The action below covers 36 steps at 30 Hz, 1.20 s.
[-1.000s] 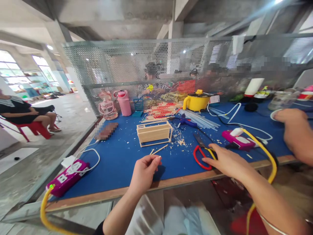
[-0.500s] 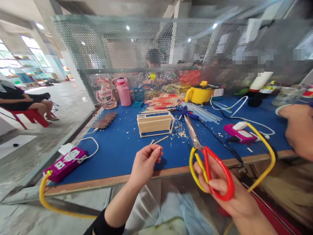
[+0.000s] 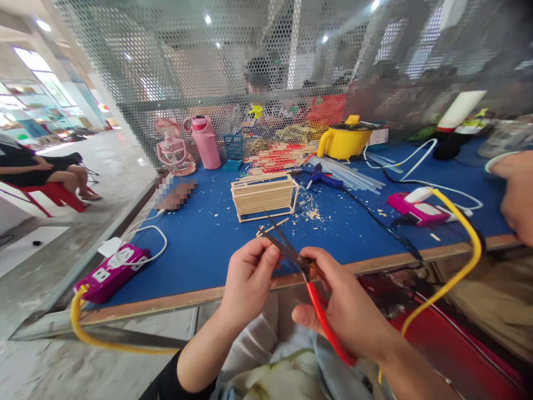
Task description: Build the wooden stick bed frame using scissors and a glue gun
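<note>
My right hand grips a pair of scissors with red and yellow handles. Their blades are parted and reach to the fingertips of my left hand. That hand is closed in a pinch, and whatever sits between its fingers is hidden. Beyond both hands stands a small box-shaped frame of thin wooden sticks, its side filled with sticks laid close together. A loose stick and short cut pieces lie in front of it.
Behind the frame are a blue glue gun, clear glue sticks, a pile of red-tipped sticks and a yellow pot. Purple power strips lie left and right. Another person's arm is at the right edge.
My right hand has brought the scissors leftward and turned them, so the blades now meet my left fingertips. The blades have spread apart. My left hand stays pinched in nearly the same place.
</note>
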### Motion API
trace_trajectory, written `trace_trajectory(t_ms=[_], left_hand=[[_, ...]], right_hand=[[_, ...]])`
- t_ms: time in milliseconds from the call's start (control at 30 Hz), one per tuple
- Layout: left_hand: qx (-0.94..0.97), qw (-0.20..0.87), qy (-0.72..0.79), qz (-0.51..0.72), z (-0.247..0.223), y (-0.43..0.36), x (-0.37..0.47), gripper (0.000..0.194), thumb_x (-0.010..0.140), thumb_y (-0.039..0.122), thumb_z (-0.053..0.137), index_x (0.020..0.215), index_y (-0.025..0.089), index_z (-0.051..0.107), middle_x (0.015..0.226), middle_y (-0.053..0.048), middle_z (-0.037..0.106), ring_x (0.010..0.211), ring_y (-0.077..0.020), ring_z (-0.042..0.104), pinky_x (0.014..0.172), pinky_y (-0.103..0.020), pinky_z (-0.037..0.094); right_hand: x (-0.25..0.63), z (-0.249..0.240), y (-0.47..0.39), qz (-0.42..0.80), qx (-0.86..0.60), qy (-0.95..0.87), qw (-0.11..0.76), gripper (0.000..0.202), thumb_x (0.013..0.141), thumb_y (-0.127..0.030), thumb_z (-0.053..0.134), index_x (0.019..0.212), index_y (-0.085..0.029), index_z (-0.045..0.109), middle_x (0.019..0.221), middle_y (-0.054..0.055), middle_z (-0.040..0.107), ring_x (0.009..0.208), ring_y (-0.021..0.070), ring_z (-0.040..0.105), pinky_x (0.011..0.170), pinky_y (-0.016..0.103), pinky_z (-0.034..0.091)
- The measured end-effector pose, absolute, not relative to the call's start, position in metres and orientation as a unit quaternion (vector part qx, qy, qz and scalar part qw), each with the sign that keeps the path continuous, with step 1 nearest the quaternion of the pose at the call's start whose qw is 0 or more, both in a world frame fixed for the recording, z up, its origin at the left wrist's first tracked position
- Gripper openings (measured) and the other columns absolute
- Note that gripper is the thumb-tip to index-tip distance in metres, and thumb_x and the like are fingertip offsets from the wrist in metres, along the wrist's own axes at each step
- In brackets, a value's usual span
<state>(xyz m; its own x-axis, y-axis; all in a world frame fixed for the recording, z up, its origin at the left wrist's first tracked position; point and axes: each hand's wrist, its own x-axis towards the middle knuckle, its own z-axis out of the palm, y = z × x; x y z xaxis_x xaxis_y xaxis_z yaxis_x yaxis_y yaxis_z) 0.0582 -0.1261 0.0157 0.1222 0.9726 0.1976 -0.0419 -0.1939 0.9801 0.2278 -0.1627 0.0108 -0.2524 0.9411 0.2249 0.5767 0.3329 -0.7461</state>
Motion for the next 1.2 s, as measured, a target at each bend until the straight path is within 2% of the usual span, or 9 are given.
trace_trajectory(t_ms=[267, 433, 533, 633, 733, 833, 1000, 1100, 1200], left_hand=[[0.600, 0.432, 0.411, 0.533, 0.007, -0.128, 0.058, 0.023, 0.088, 0.037, 0.053, 0.083, 0.018, 0.065, 0.079, -0.003, 0.064, 0.071, -0.0135, 0.056, 0.069, -0.024, 0.045], [0.636, 0.416, 0.385, 0.523, 0.009, -0.130, 0.058, 0.019, 0.090, 0.030, 0.051, 0.084, 0.019, 0.064, 0.078, -0.001, 0.061, 0.072, -0.0125, 0.055, 0.069, -0.023, 0.044], [0.657, 0.396, 0.361, 0.531, 0.009, -0.130, 0.057, 0.016, 0.090, 0.026, 0.051, 0.085, 0.018, 0.064, 0.079, -0.001, 0.062, 0.072, -0.0120, 0.055, 0.068, -0.023, 0.044], [0.669, 0.385, 0.352, 0.529, 0.007, -0.129, 0.055, 0.014, 0.090, 0.024, 0.051, 0.086, 0.019, 0.064, 0.080, -0.001, 0.063, 0.073, -0.0121, 0.057, 0.068, -0.023, 0.044], [0.676, 0.376, 0.351, 0.527, 0.007, -0.128, 0.054, 0.013, 0.091, 0.021, 0.051, 0.087, 0.019, 0.063, 0.080, -0.001, 0.063, 0.072, -0.0118, 0.058, 0.068, -0.023, 0.044], [0.696, 0.346, 0.344, 0.527, 0.008, -0.128, 0.054, 0.013, 0.090, 0.018, 0.051, 0.085, 0.020, 0.063, 0.080, 0.000, 0.062, 0.073, -0.0111, 0.058, 0.068, -0.022, 0.044], [0.677, 0.375, 0.314, 0.550, 0.004, -0.128, 0.057, 0.012, 0.091, 0.019, 0.049, 0.087, 0.019, 0.060, 0.081, -0.001, 0.061, 0.074, -0.0119, 0.056, 0.069, -0.023, 0.044], [0.659, 0.390, 0.308, 0.564, -0.001, -0.126, 0.059, 0.012, 0.091, 0.019, 0.049, 0.086, 0.018, 0.060, 0.081, -0.001, 0.060, 0.074, -0.0116, 0.055, 0.069, -0.022, 0.044], [0.668, 0.359, 0.302, 0.578, -0.004, -0.125, 0.059, 0.011, 0.090, 0.018, 0.050, 0.086, 0.018, 0.060, 0.082, -0.001, 0.060, 0.074, -0.0114, 0.054, 0.069, -0.022, 0.042]], right_hand=[[0.229, 0.009, -0.159, 0.214, -0.460, -0.790, 0.345, 0.071, 0.068, -0.052, 0.072, 0.126, -0.023, 0.043, 0.115, 0.010, 0.053, 0.102, 0.0250, 0.055, 0.085, 0.037, 0.048], [0.231, 0.003, -0.159, 0.213, -0.438, -0.790, 0.372, 0.077, 0.068, -0.070, 0.060, 0.127, -0.023, 0.043, 0.118, 0.011, 0.053, 0.107, 0.0260, 0.054, 0.087, 0.037, 0.047], [0.231, 0.001, -0.159, 0.204, -0.429, -0.791, 0.386, 0.078, 0.069, -0.071, 0.059, 0.128, -0.023, 0.043, 0.116, 0.011, 0.054, 0.107, 0.0255, 0.054, 0.088, 0.036, 0.047], [0.228, -0.001, -0.160, 0.202, -0.431, -0.784, 0.398, 0.069, 0.071, -0.059, 0.067, 0.124, -0.022, 0.045, 0.108, 0.008, 0.057, 0.098, 0.0225, 0.057, 0.081, 0.032, 0.049], [0.223, -0.005, -0.160, 0.198, -0.454, -0.768, 0.407, 0.049, 0.075, -0.030, 0.067, 0.119, -0.022, 0.049, 0.100, 0.006, 0.058, 0.089, 0.0188, 0.057, 0.075, 0.029, 0.049], [0.218, -0.010, -0.160, 0.180, -0.473, -0.752, 0.423, 0.049, 0.068, -0.007, 0.057, 0.115, -0.020, 0.051, 0.093, 0.004, 0.059, 0.084, 0.0176, 0.057, 0.069, 0.028, 0.048], [0.214, -0.013, -0.160, 0.187, -0.474, -0.741, 0.438, 0.054, 0.062, -0.003, 0.050, 0.113, -0.021, 0.052, 0.082, 0.000, 0.057, 0.071, 0.0145, 0.054, 0.060, 0.025, 0.044], [0.213, -0.012, -0.160, 0.189, -0.484, -0.739, 0.428, 0.055, 0.060, -0.002, 0.050, 0.111, -0.022, 0.052, 0.083, 0.000, 0.056, 0.075, 0.0157, 0.053, 0.063, 0.027, 0.043], [0.211, -0.010, -0.161, 0.180, -0.489, -0.743, 0.419, 0.054, 0.061, -0.003, 0.049, 0.112, -0.022, 0.049, 0.088, 0.002, 0.053, 0.080, 0.0178, 0.052, 0.068, 0.030, 0.043]])
